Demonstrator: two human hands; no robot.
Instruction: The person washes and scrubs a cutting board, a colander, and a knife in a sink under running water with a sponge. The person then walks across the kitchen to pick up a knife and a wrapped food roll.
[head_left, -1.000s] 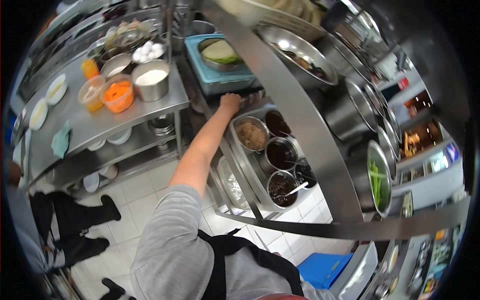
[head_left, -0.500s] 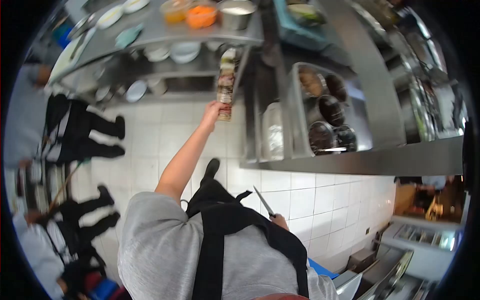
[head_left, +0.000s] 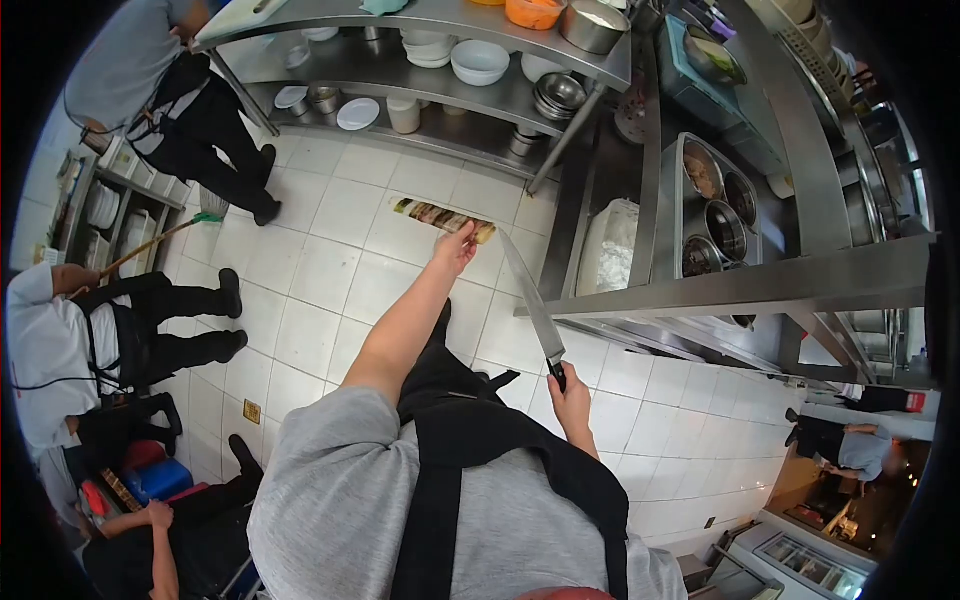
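Observation:
A long, narrow packet (head_left: 425, 212) with a multicoloured pattern is pinched near one end by the fingers of my left hand (head_left: 457, 250), held out in front of me above the floor. My right hand (head_left: 572, 400) is closed round the black handle of a large knife (head_left: 537, 302). The blade points up and away from me, its tip close to the packet's right end. Whether tip and packet touch, I cannot tell.
A steel table (head_left: 460, 28) with bowls on its lower shelves stands ahead. On the right, a steel counter frame (head_left: 840, 280) holds a tray of sauce pots (head_left: 725, 230). Several people are at the left, one person (head_left: 65, 340) with a broom (head_left: 150, 243); another person (head_left: 862, 452) is far right.
My left hand took the packet from beside the pots and brought it left and closer to the knife, turning it crosswise. My right hand and the knife have come up into full view.

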